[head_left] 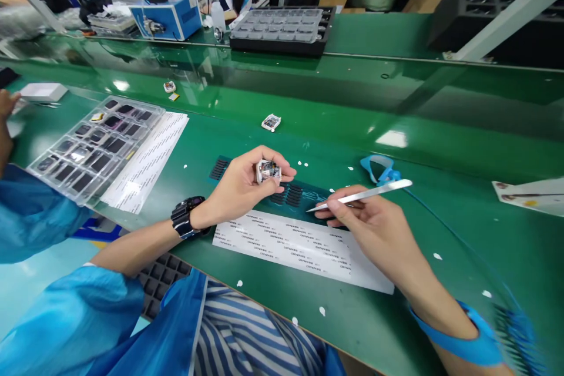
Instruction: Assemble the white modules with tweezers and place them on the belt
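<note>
Here the left hand (240, 188) is closed around a small white-cased electronic module (268, 171), pinched between thumb and fingertips and held just above the green table (423, 106), its exposed face turned up toward the camera. The right hand (374, 226) is clamped on a pair of slim silver metal tweezers (359, 194), gripped pen-fashion near the tip end. Their long axis runs from upper right down to lower left, so the point aims toward the module, which lies to the left of that tip and a little higher, near but apart from it; the left hand alone touches the module. Under and between both hands lies a long white sheet of printed labels (304, 249), slanting along the near edge of the table, with a dark slotted mat (293, 194) just beyond it. A clear plastic tray of dark rectangular parts (94, 144) sits well apart to the left, and a second white module (271, 122) rests on the table farther back. A blue cord loop (379, 169) lies just behind the tweezers' rear end. Between tip and module the space is open; the table edge runs close under both wrists.
</note>
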`<state>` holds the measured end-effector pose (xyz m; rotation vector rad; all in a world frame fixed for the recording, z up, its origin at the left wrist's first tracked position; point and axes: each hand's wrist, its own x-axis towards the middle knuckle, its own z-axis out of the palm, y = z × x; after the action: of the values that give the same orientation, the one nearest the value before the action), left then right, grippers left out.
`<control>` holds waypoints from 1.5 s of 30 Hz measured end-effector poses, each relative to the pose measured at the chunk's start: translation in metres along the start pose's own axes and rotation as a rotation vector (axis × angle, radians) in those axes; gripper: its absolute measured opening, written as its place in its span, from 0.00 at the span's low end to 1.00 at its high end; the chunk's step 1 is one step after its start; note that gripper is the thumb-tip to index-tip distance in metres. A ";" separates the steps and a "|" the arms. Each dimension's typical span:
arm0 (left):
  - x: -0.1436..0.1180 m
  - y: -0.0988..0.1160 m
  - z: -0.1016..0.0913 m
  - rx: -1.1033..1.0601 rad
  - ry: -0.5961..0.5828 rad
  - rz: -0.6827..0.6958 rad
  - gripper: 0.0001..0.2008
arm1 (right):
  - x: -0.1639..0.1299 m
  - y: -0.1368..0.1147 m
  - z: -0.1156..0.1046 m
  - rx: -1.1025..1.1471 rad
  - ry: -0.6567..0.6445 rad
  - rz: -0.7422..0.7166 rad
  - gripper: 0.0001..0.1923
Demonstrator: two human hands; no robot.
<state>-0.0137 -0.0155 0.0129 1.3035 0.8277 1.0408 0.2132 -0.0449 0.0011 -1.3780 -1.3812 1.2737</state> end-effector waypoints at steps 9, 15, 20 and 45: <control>-0.006 -0.007 0.006 0.020 -0.139 -0.008 0.10 | -0.004 0.004 0.006 0.046 -0.216 0.090 0.26; -0.015 -0.016 0.013 0.151 -0.122 0.033 0.10 | 0.001 0.019 0.026 0.059 -0.072 -0.069 0.26; -0.015 -0.018 0.013 0.078 -0.105 0.057 0.09 | 0.005 0.007 0.004 0.076 -0.067 0.009 0.28; -0.021 -0.032 0.022 0.195 -0.329 -0.103 0.08 | 0.002 0.009 -0.030 0.007 -0.217 0.215 0.31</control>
<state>0.0042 -0.0422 -0.0181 1.5302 0.7477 0.6520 0.2442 -0.0404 -0.0024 -1.4472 -1.3974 1.6076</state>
